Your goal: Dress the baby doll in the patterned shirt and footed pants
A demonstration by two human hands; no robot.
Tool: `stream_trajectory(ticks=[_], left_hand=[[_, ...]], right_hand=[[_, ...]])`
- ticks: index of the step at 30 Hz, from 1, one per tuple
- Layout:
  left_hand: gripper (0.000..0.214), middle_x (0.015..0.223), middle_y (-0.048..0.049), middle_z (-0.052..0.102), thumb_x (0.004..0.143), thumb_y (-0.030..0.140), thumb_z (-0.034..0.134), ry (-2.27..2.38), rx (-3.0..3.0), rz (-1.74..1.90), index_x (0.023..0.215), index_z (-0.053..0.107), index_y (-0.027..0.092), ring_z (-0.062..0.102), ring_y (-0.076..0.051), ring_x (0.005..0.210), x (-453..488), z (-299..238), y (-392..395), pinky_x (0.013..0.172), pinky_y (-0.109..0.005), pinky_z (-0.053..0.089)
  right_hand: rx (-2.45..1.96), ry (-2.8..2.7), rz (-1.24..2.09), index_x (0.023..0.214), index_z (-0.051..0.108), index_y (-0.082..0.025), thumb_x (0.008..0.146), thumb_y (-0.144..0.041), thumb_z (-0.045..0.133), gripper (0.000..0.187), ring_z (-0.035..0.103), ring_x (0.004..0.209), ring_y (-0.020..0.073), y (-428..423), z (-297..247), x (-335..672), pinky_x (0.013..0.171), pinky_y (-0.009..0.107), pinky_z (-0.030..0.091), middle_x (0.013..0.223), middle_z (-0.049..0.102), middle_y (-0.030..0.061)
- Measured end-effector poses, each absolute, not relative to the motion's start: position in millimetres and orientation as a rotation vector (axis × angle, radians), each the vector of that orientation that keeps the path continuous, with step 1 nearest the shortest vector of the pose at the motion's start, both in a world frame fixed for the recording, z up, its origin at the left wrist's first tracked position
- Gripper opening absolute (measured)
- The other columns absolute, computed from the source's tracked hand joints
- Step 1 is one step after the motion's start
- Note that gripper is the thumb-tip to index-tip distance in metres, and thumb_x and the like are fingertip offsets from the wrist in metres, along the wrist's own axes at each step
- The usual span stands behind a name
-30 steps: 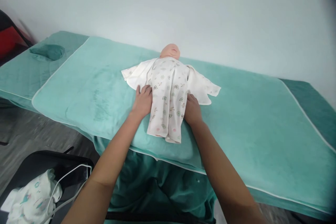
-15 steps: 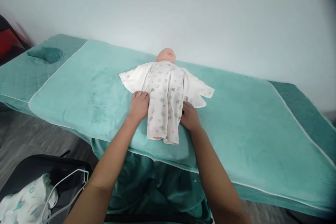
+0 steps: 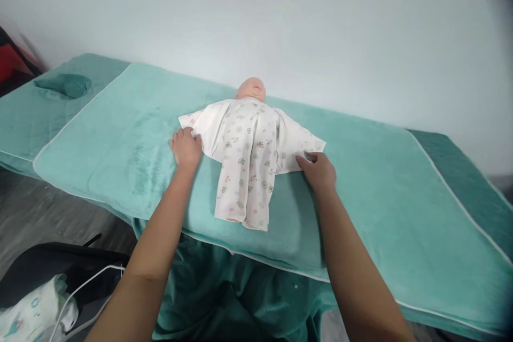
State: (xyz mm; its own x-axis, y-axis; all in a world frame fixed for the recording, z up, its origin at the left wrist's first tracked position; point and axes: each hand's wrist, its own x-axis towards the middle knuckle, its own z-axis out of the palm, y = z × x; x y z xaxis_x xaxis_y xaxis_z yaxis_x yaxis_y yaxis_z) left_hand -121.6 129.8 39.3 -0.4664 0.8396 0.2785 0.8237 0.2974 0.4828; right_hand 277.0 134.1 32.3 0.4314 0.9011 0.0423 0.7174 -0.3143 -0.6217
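A baby doll point(image 3: 251, 89) lies on its back on a padded bed point(image 3: 372, 197), head toward the wall. It wears a white printed wrap shirt point(image 3: 212, 123) and matching trousers point(image 3: 244, 171); the shirt's sleeves and flaps are spread to both sides. At the left sleeve, my left hand point(image 3: 186, 147) rests with its fingers apart, the thumb at the cloth's edge. My right hand point(image 3: 318, 170) pinches the lower edge of the right shirt flap near the sleeve, thumb and fingers closed on the cloth. The doll's arms are hidden, and its feet barely show at the trouser ends.
A black chair point(image 3: 60, 251) stands at the lower left, with a printed white cloth point(image 3: 36, 310) and a white cable point(image 3: 86, 283) on it. The bed has a face hole point(image 3: 66, 85) at its left end. A white wall point(image 3: 256, 21) rises behind.
Both hands have moved outward and up from beside the trouser legs to the shirt's spread sides. The right flap is now pinched in my right hand and pulled straighter.
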Motion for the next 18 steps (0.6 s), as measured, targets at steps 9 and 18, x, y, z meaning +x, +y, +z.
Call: stream_trajectory(ticks=[9, 18], left_hand=[[0.029, 0.113, -0.0134, 0.076, 0.094, 0.029, 0.053, 2.460, 1.635, 0.885, 0.116, 0.070, 0.022, 0.064, -0.034, 0.113, -121, 37, 128, 0.100, -0.047, 0.040], [0.029, 0.097, -0.0088, 0.077, 0.096, 0.039, 0.054, 2.354, 1.579, 0.992, 0.112, 0.071, 0.022, 0.069, -0.029, 0.096, -124, 38, 125, 0.094, -0.040, 0.044]], right_hand=[[-1.182, -1.312, 1.080, 0.091, 0.059, -0.025, 0.079, -0.042, 0.061, 0.021, 0.068, 0.091, 0.0254, 166, 113, 206, 0.077, 0.040, 0.056, 0.097, 0.070, 0.0044], [-1.205, -2.131, 0.346, 0.109, 0.063, -0.025, 0.088, -0.022, 0.060, 0.021, 0.060, 0.116, 0.0293, 108, 122, 155, 0.098, 0.046, 0.050, 0.120, 0.068, 0.0088]])
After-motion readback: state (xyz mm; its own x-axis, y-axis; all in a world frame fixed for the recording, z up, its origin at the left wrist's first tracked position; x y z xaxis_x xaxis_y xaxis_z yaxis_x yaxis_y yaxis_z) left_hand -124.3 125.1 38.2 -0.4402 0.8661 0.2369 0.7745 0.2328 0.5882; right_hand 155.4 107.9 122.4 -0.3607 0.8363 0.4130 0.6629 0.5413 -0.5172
